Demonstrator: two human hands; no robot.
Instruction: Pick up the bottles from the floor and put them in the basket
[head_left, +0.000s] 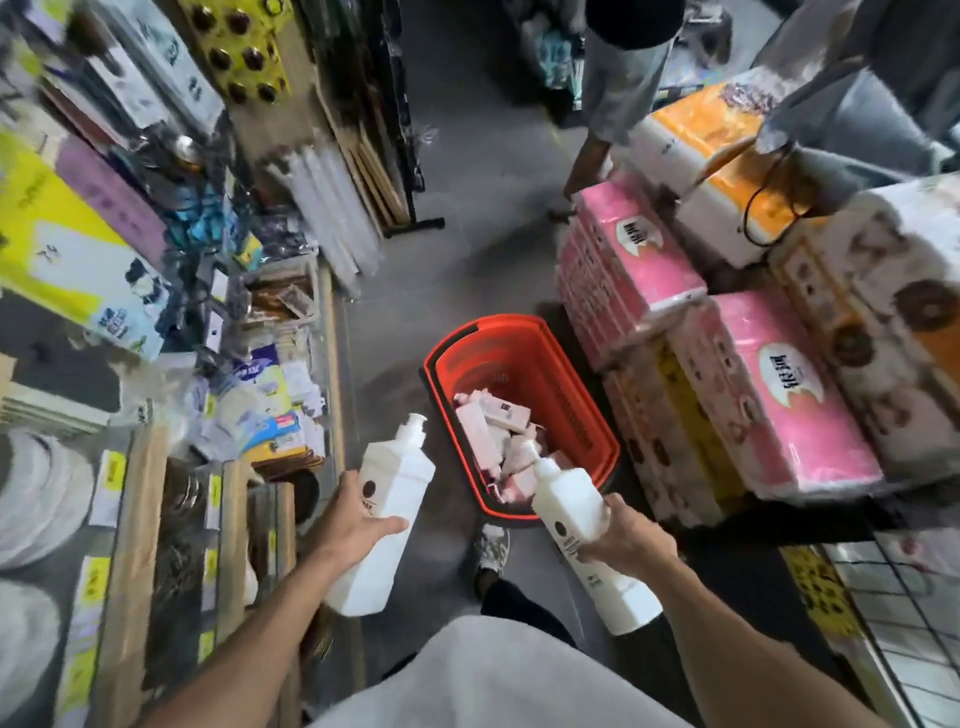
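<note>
The left hand (358, 519) wraps a white bottle (384, 525); the right hand (631, 540) grips another bottle (587, 535). Both bottles point caps-first toward the red basket (498, 338) ahead, the right one's neck over its near rim.

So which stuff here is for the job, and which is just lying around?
For the job:
- left hand holding a white bottle
- right hand holding another bottle
- red basket, already with pink packs inside

Just lying around:
- pink tissue bundles
- orange bundle
- shelf goods
</note>
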